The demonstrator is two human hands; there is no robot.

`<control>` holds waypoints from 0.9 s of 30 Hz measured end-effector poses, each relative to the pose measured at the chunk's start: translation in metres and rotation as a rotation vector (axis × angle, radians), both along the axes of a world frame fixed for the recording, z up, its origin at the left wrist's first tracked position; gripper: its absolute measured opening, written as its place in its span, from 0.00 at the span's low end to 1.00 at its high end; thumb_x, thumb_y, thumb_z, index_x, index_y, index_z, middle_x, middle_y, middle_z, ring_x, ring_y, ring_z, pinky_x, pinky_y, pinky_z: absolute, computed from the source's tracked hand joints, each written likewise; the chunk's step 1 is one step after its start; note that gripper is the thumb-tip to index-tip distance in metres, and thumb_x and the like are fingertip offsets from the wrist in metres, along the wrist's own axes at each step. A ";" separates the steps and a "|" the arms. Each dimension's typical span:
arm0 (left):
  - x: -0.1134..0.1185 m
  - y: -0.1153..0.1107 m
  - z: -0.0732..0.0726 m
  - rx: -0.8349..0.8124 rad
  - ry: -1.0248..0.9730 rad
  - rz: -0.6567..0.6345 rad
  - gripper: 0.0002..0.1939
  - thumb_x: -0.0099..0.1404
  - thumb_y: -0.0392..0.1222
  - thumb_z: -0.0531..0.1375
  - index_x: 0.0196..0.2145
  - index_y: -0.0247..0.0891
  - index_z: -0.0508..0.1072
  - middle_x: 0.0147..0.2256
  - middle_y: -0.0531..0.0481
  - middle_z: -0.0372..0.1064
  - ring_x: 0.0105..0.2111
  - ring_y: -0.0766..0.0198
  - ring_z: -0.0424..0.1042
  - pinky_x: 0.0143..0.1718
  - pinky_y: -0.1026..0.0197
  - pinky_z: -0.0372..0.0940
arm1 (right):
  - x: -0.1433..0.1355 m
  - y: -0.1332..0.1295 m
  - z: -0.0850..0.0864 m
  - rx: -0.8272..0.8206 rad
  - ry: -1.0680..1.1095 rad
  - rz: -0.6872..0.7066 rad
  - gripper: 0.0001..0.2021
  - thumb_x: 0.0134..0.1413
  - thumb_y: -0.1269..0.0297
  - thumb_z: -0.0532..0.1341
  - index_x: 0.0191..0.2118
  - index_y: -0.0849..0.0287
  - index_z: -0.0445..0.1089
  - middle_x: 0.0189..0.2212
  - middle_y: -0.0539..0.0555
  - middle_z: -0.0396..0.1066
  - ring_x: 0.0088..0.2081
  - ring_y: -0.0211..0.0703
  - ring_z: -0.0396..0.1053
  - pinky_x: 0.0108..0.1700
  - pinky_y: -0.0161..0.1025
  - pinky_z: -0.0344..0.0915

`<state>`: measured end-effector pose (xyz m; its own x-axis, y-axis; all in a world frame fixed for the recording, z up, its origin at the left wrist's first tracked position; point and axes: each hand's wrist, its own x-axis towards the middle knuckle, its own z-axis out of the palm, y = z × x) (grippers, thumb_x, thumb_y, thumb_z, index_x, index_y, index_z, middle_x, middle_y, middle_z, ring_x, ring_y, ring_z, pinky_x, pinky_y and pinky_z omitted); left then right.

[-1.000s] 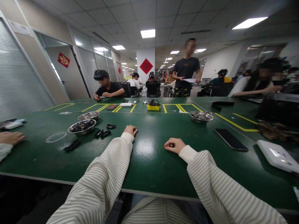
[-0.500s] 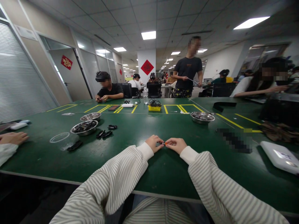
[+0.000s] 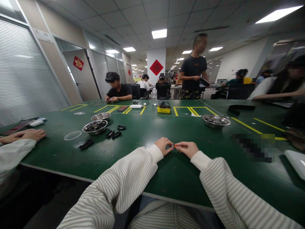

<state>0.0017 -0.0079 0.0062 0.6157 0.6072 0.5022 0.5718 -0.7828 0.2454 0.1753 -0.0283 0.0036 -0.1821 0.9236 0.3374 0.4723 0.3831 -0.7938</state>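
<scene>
Over the green table point(image 3: 143, 159), my left hand point(image 3: 164, 146) and my right hand point(image 3: 187, 149) meet, fingertips almost touching. The left fingers pinch a small dark part point(image 3: 172, 146), too small to name. At the right fingertips shows a small orange piece point(image 3: 175, 146); whether it is joined to the dark part I cannot tell. To the left are a metal bowl point(image 3: 94, 131) full of small dark parts and, beside it, several black plastic pieces point(image 3: 116, 135). Another metal bowl point(image 3: 216, 125) with parts in it stands on the right.
A clear plastic cup point(image 3: 72, 136) lies near a black piece point(image 3: 86, 144) on the left. A co-worker's hands point(image 3: 35, 135) rest at the left edge. Toward the back are a second bowl point(image 3: 100, 120), a yellow tray point(image 3: 163, 110) of cables and a bottle point(image 3: 154, 97).
My view has turned a little left, so the scene sits further right. My hands keep their pinch at the same spot. The standing person has turned and lowered the held item.
</scene>
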 end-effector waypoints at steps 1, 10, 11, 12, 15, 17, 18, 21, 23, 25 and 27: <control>0.000 0.000 0.000 0.002 -0.003 0.005 0.08 0.53 0.43 0.54 0.30 0.37 0.68 0.27 0.50 0.64 0.29 0.66 0.61 0.33 0.63 0.57 | 0.000 -0.001 0.002 0.005 0.001 -0.014 0.12 0.36 0.62 0.60 0.29 0.64 0.72 0.22 0.55 0.72 0.22 0.40 0.68 0.25 0.34 0.68; 0.000 0.001 -0.003 0.004 -0.033 0.018 0.08 0.53 0.42 0.54 0.30 0.37 0.67 0.27 0.51 0.63 0.29 0.67 0.61 0.31 0.65 0.57 | -0.004 -0.004 0.003 0.012 0.051 0.003 0.12 0.36 0.62 0.60 0.30 0.64 0.71 0.24 0.56 0.72 0.23 0.40 0.69 0.26 0.35 0.68; 0.000 0.001 -0.003 -0.001 -0.039 0.025 0.08 0.53 0.42 0.54 0.30 0.37 0.67 0.26 0.51 0.63 0.29 0.67 0.61 0.31 0.65 0.57 | -0.004 -0.004 0.003 0.024 0.052 0.005 0.12 0.36 0.63 0.59 0.30 0.64 0.71 0.23 0.56 0.72 0.23 0.40 0.69 0.26 0.34 0.68; 0.000 0.001 -0.002 -0.003 -0.044 0.031 0.08 0.54 0.42 0.54 0.31 0.37 0.67 0.26 0.51 0.63 0.29 0.67 0.61 0.32 0.65 0.57 | -0.004 -0.005 0.003 0.040 0.050 0.005 0.12 0.37 0.63 0.59 0.29 0.64 0.71 0.23 0.55 0.72 0.23 0.39 0.69 0.26 0.34 0.68; 0.000 0.000 -0.001 0.003 -0.058 0.033 0.08 0.54 0.43 0.53 0.31 0.37 0.66 0.26 0.51 0.63 0.29 0.67 0.60 0.32 0.64 0.57 | -0.003 -0.006 0.006 0.090 0.044 -0.019 0.11 0.37 0.63 0.59 0.29 0.63 0.71 0.23 0.55 0.72 0.23 0.39 0.69 0.27 0.33 0.68; -0.001 -0.001 0.000 0.016 -0.069 0.025 0.08 0.54 0.42 0.53 0.30 0.37 0.66 0.27 0.51 0.63 0.29 0.67 0.60 0.33 0.64 0.57 | -0.003 -0.007 0.008 0.105 0.040 -0.040 0.11 0.37 0.63 0.59 0.29 0.63 0.71 0.24 0.55 0.72 0.24 0.39 0.69 0.27 0.33 0.68; -0.001 -0.001 0.000 0.023 -0.077 0.020 0.08 0.54 0.42 0.53 0.31 0.37 0.66 0.27 0.51 0.63 0.29 0.67 0.60 0.33 0.64 0.57 | -0.003 -0.007 0.008 0.107 0.037 -0.042 0.11 0.37 0.63 0.58 0.29 0.63 0.71 0.24 0.55 0.72 0.24 0.39 0.69 0.28 0.33 0.68; -0.001 -0.001 0.001 0.030 -0.087 0.004 0.08 0.55 0.42 0.53 0.31 0.37 0.66 0.27 0.51 0.63 0.29 0.67 0.60 0.34 0.64 0.57 | -0.004 -0.007 0.008 0.096 0.023 -0.011 0.11 0.38 0.62 0.58 0.29 0.62 0.71 0.24 0.55 0.72 0.25 0.39 0.69 0.29 0.34 0.68; -0.001 -0.002 0.001 0.029 -0.086 -0.005 0.08 0.55 0.43 0.52 0.32 0.37 0.66 0.27 0.51 0.63 0.30 0.67 0.60 0.34 0.64 0.57 | -0.004 -0.007 0.006 0.082 0.020 0.009 0.11 0.38 0.62 0.58 0.29 0.63 0.71 0.25 0.55 0.72 0.26 0.40 0.69 0.30 0.34 0.68; -0.001 -0.002 0.002 0.030 -0.087 -0.011 0.09 0.55 0.43 0.52 0.31 0.37 0.66 0.27 0.51 0.63 0.29 0.67 0.60 0.33 0.64 0.57 | -0.004 -0.006 0.005 0.080 0.021 0.008 0.12 0.38 0.62 0.58 0.30 0.63 0.72 0.25 0.55 0.72 0.26 0.40 0.69 0.31 0.35 0.68; -0.002 -0.003 0.003 0.036 -0.090 -0.013 0.09 0.55 0.43 0.52 0.31 0.37 0.66 0.27 0.51 0.63 0.29 0.67 0.60 0.33 0.64 0.57 | -0.003 -0.006 0.005 0.086 0.021 -0.002 0.12 0.38 0.62 0.58 0.30 0.63 0.72 0.25 0.55 0.72 0.25 0.40 0.69 0.31 0.35 0.68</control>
<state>0.0002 -0.0106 0.0091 0.5747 0.5801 0.5772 0.5385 -0.7992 0.2671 0.1721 -0.0339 0.0083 -0.1724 0.8913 0.4194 0.4572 0.4496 -0.7674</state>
